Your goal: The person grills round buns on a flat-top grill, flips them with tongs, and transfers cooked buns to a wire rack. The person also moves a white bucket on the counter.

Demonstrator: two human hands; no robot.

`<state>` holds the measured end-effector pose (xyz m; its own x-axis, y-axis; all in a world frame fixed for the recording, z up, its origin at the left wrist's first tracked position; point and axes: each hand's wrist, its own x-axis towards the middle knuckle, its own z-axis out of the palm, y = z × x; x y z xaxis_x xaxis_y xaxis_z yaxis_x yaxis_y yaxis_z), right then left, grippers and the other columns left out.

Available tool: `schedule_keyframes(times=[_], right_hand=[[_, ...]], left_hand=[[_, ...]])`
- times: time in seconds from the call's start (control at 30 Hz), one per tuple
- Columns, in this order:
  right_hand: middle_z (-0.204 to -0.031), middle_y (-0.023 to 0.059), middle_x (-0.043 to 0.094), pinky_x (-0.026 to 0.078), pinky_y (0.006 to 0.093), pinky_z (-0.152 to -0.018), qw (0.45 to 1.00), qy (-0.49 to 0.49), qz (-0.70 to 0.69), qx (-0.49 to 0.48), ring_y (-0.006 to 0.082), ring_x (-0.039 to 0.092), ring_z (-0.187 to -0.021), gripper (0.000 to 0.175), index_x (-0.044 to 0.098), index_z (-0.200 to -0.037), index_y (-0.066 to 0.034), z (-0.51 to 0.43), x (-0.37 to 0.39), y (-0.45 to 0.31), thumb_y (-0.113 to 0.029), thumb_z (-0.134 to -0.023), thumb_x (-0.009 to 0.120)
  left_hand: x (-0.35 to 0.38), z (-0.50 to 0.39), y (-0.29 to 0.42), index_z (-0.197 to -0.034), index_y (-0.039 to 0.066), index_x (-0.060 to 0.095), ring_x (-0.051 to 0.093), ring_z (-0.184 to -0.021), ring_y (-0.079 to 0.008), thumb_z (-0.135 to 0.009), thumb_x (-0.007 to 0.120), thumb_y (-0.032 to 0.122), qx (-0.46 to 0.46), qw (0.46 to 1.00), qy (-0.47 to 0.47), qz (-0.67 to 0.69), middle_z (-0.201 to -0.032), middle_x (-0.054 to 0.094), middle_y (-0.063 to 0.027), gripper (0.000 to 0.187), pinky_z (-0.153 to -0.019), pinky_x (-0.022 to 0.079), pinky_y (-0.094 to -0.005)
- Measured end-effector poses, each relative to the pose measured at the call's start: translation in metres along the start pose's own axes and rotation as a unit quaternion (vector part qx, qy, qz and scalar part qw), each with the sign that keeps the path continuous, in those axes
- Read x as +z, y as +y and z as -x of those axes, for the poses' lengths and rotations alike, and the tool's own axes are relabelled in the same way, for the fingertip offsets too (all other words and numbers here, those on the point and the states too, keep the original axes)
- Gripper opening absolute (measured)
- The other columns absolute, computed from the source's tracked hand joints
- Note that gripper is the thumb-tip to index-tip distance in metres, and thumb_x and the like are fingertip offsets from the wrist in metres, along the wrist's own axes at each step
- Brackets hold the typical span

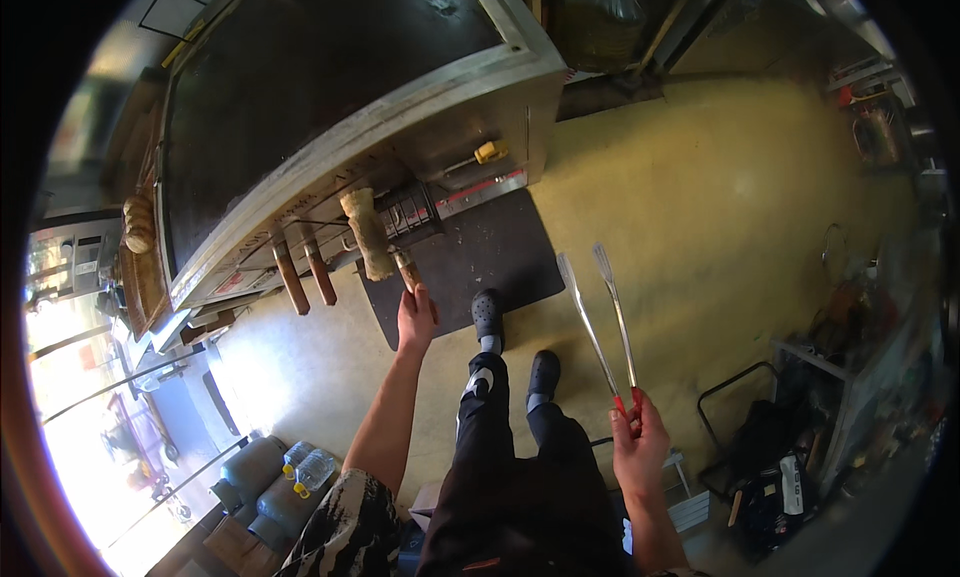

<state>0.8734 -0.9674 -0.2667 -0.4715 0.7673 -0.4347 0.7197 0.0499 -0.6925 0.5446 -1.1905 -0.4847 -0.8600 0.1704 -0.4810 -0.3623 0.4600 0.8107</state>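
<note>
My left hand (418, 316) grips a wooden handle (406, 268) with a metal collar, in front of a flat-top griddle (315, 74). A pale, fuzzy, roll-shaped piece (367, 233) sits right at the collar; whether it is joined to the handle I cannot tell. Just left of it, two more wooden-handled tools (291, 278) hang from the griddle's front, their heads hidden. In my right hand (641, 442) are long metal tongs (607, 314) with red grips, pointing away from me. The tongs' two arms are spread, with nothing between their tips.
A dark mat (495, 247) lies on the yellowish floor (697, 224) below the griddle. A yellow-handled tool (491, 152) is on the griddle's front panel. Gas cylinders (259, 464) and plastic bottles (311, 468) stand lower left. A cluttered metal rack (817, 359) and dark bags (765, 464) are at right.
</note>
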Motion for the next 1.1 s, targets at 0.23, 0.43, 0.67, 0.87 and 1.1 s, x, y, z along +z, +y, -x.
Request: schedule_keyframes(times=[0.23, 0.43, 0.67, 0.87, 1.1], right_hand=[[-0.078, -0.0037, 0.054, 0.039, 0.0206, -0.058, 0.999, 0.008, -0.033, 0.014, 0.0032, 0.043, -0.064, 0.039, 0.062, -0.129, 0.0015, -0.008, 0.029, -0.076, -0.013, -0.094, 0.075], [-0.08, -0.0041, 0.055, 0.039, 0.0195, -0.058, 0.998, 0.0, -0.053, 0.036, 0.0027, 0.044, -0.066, 0.042, 0.062, -0.13, 0.0012, -0.009, 0.055, -0.123, -0.013, -0.093, 0.077], [-0.087, -0.0053, 0.053, 0.039, 0.0154, -0.065, 0.976, -0.008, -0.193, 0.101, 0.0011, 0.043, -0.073, 0.04, 0.059, -0.131, 0.0047, -0.008, 0.082, -0.161, -0.006, -0.096, 0.074], [-0.087, -0.0063, 0.059, 0.037, 0.0168, -0.06, 0.981, -0.02, -0.167, 0.095, 0.0006, 0.045, -0.07, 0.036, 0.062, -0.128, 0.0021, -0.009, 0.088, -0.177, -0.012, -0.097, 0.073], [-0.084, -0.0023, 0.061, 0.039, 0.0196, -0.051, 0.993, -0.052, -0.06, 0.087, 0.003, 0.048, -0.06, 0.033, 0.064, -0.123, 0.0003, -0.007, 0.08, -0.203, -0.02, -0.099, 0.07]], left_hand=[[-0.009, -0.061, 0.036, -0.092, 0.011, 0.05, 0.047, -0.048, -0.0118, -0.11, 0.048, 0.038, 0.037, 0.996, -0.045, 0.07, -0.064, 0.05, -0.0012, 0.033, -0.044, 0.04, -0.0295], [-0.009, -0.061, 0.039, -0.101, 0.011, 0.054, 0.052, -0.064, -0.0105, -0.108, 0.054, 0.036, -0.006, 0.998, -0.054, 0.042, -0.073, 0.053, 0.0005, 0.026, -0.056, 0.043, -0.0292], [-0.001, -0.076, 0.015, -0.121, 0.011, 0.061, 0.057, -0.08, -0.0078, -0.1, 0.066, 0.01, -0.051, 0.94, -0.094, 0.323, -0.095, 0.058, 0.004, 0.022, -0.068, 0.047, -0.0251], [-0.001, -0.087, 0.01, -0.117, 0.008, 0.061, 0.06, -0.078, -0.0111, -0.106, 0.054, 0.025, -0.134, 0.907, -0.11, 0.385, -0.093, 0.061, 0.0007, 0.022, -0.068, 0.051, -0.0272], [-0.006, -0.098, 0.0, -0.116, 0.011, 0.062, 0.061, -0.076, -0.0098, -0.107, 0.057, 0.029, -0.135, 0.864, -0.176, 0.452, -0.088, 0.061, 0.0007, 0.021, -0.063, 0.05, -0.028]])
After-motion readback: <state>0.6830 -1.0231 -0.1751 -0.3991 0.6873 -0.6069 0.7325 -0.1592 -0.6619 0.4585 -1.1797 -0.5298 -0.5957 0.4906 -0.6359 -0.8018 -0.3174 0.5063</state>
